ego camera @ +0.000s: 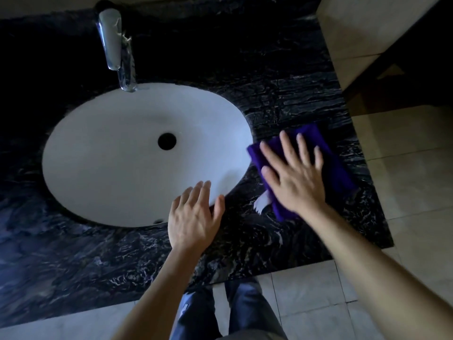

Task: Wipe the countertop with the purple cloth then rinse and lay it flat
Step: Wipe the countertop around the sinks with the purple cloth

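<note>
The right hand (293,177), fingers spread flat, is pressing the cloth (335,165) on the counter (282,99) at centre right, so wiping seems underway, rinsing remaining, while the left hand (193,217) is hovering open.

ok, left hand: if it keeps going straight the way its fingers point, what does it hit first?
Probably the sink. The left hand lies open at the basin's near rim, fingers pointing up and across the bowl; nothing else shows in that line. Whether it touches the rim is unclear.
</note>
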A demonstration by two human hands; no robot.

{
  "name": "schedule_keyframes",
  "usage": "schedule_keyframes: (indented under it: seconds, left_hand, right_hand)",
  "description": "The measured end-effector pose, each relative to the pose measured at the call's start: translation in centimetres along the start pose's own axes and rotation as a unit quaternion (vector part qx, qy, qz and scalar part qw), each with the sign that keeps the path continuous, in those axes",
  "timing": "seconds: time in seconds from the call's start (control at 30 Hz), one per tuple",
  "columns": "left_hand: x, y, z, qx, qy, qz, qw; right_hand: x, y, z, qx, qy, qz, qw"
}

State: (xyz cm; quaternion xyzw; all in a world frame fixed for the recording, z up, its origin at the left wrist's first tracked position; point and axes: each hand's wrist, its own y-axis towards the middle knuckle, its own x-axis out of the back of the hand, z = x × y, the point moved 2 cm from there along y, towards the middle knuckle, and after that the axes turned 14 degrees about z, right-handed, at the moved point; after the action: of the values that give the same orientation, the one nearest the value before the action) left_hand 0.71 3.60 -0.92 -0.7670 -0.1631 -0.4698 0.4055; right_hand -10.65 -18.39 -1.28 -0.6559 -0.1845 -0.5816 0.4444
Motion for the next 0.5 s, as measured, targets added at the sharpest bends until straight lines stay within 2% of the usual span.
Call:
schedule_keyframes:
  seconds: [0.13, 0.23, 0.4, 0.5]
  left_hand:
    - [0.2, 0.0, -0.3, 0.008, 0.005, 0.002, 1.0]
    - [0.4, -0.1, -0.5, 0.01, 0.002, 0.015, 1.0]
    - [0.4, -0.1, -0.6, 0.014, 0.018, 0.039, 0.999]
    - [0.4, -0.2, -0.5, 0.006, 0.017, 0.032, 0.999]
  right_hand:
    - [1.5, 3.5, -2.3, -0.03, 0.005, 0.006, 1.0]
    - [0.2, 0.1, 0.4, -0.044, -0.002, -0.014, 0.999]
    - [-4.0, -10.4, 8.0, 0.063, -0.002, -0.006, 0.998]
    - [-4.5, -11.4, 8.4, 0.081, -0.002, 0.007, 0.997]
